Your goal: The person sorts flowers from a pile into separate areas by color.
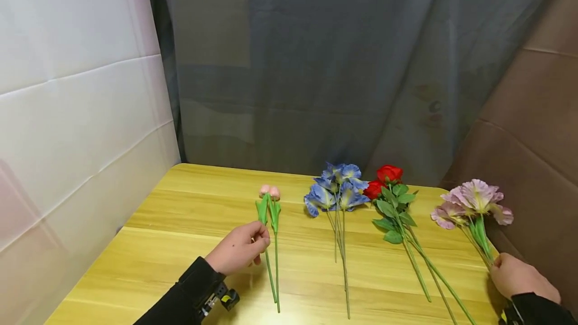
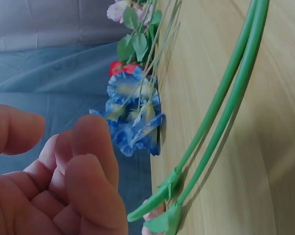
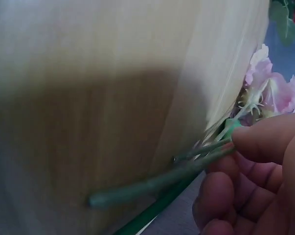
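Two pink tulips [image 1: 275, 193] with green stems lie side by side on the wooden table. My left hand [image 1: 239, 249] hovers over their stems, fingers loosely bent. In the left wrist view its thumb and fingertips are apart with nothing between them, and the tulip stems [image 2: 235, 93] run beside the hand. At the table's right edge, my right hand [image 1: 524, 277] pinches the stems of some pale purple flowers [image 1: 474, 198]. The right wrist view shows cut stem ends [image 3: 137, 188] sticking out past the thumb and fingers, with ruffled petals beyond.
Several blue flowers [image 1: 338, 187] with long thin stems lie mid-table. Beside them are red roses [image 1: 389, 173] with green leaves, their stems slanting toward the front right. Grey cloth [image 1: 307, 74] hangs behind the table [image 1: 180, 214], white cloth at left and brown cloth at right.
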A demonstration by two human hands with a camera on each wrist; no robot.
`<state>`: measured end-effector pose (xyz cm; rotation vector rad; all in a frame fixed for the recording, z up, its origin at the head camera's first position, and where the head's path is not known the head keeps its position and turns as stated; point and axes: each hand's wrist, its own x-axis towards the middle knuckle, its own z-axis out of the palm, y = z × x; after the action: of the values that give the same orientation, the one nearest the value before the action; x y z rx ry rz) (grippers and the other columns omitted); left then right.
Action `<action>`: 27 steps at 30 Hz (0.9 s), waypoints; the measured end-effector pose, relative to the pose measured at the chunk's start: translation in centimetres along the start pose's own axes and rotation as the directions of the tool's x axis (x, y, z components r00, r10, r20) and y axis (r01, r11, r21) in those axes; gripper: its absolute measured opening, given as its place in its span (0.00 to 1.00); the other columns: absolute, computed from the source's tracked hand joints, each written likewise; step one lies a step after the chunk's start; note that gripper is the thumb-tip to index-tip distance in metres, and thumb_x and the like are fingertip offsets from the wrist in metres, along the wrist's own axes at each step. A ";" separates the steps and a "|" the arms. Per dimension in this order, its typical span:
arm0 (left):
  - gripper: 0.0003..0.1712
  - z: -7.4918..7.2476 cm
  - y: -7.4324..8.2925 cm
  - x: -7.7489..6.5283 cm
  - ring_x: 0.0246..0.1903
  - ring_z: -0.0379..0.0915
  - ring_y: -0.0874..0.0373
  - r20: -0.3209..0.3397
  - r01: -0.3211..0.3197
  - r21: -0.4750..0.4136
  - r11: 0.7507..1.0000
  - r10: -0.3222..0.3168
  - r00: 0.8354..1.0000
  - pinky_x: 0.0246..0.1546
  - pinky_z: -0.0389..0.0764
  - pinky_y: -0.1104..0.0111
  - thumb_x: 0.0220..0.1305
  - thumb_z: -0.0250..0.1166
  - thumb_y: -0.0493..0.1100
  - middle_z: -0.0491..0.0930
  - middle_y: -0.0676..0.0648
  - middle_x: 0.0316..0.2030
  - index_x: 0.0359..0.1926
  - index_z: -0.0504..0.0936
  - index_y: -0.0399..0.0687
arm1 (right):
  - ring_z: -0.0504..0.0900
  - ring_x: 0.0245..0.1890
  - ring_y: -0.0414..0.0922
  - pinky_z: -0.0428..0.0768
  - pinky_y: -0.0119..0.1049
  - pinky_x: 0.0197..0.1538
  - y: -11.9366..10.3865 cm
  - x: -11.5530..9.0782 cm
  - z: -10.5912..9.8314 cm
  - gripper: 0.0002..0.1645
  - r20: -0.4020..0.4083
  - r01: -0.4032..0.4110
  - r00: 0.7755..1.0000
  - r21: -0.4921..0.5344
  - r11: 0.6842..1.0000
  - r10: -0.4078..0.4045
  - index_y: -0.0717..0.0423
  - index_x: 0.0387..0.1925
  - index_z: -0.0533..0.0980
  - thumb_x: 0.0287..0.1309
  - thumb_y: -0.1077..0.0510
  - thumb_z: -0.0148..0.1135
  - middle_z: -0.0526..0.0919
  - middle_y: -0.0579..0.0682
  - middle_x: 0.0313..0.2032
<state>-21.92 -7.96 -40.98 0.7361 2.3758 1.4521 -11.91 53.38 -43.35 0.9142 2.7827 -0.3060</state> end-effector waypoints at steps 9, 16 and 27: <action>0.08 -0.6 -0.1 0.3 0.26 0.77 0.53 -0.043 0.006 0.055 0.998 -0.004 0.999 0.26 0.75 0.64 0.76 0.57 0.41 0.77 0.41 0.29 0.43 0.77 0.40 | 0.76 0.39 0.66 0.72 0.60 0.42 -1.1 -0.1 -1.3 0.37 -0.095 0.027 0.995 0.040 0.999 -0.023 0.75 0.64 0.55 0.71 0.50 0.55 0.71 0.75 0.48; 0.05 -0.7 -0.6 0.5 0.26 0.76 0.54 -0.065 0.007 0.067 0.998 -0.003 0.998 0.27 0.76 0.64 0.75 0.58 0.41 0.74 0.48 0.26 0.41 0.77 0.44 | 0.75 0.27 0.51 0.68 0.48 0.29 -3.6 -0.4 -1.8 0.35 -0.126 0.244 0.964 0.083 0.966 -0.233 0.72 0.64 0.59 0.71 0.48 0.50 0.79 0.60 0.36; 0.04 -0.6 -0.8 1.1 0.25 0.74 0.56 -0.094 0.010 0.115 0.993 0.001 0.996 0.25 0.72 0.66 0.74 0.58 0.42 0.75 0.50 0.27 0.40 0.77 0.48 | 0.75 0.26 0.48 0.68 0.45 0.27 -7.0 -1.4 -1.6 0.34 -0.129 0.344 0.936 0.115 0.932 -0.329 0.68 0.65 0.63 0.72 0.45 0.48 0.79 0.54 0.36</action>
<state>-23.40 -8.10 -41.33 0.7034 2.5490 1.3862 -15.19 47.47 -40.56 0.4825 3.0462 -0.5173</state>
